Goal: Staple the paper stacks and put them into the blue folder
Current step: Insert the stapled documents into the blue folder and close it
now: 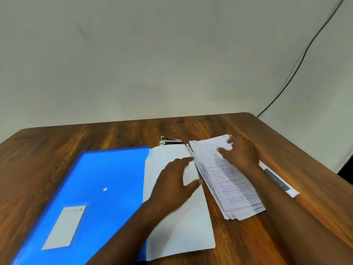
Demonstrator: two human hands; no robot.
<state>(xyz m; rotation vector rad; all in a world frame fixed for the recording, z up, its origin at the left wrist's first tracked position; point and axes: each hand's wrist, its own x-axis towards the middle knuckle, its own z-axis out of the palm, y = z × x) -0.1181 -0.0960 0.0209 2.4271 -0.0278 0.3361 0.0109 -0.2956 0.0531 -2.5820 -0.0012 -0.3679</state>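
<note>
Left hand [176, 185] flat, fingers straight, on sheets [177, 222] | right hand [239, 153] gripped stack [227, 178] | stapler [170, 140] behind | folder [91, 188] left

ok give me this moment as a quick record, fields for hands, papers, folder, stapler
left hand: fingers straight, resting flat on the blank sheets
right hand: fingers on the far end of the written stack; whether it grips is unclear
blank sheets: lying partly out of the blue folder, on its right side
written stack: loose and fanned, on the table, right of the blank sheets
stapler: untouched, beyond the papers
cable: runs down the wall
</note>
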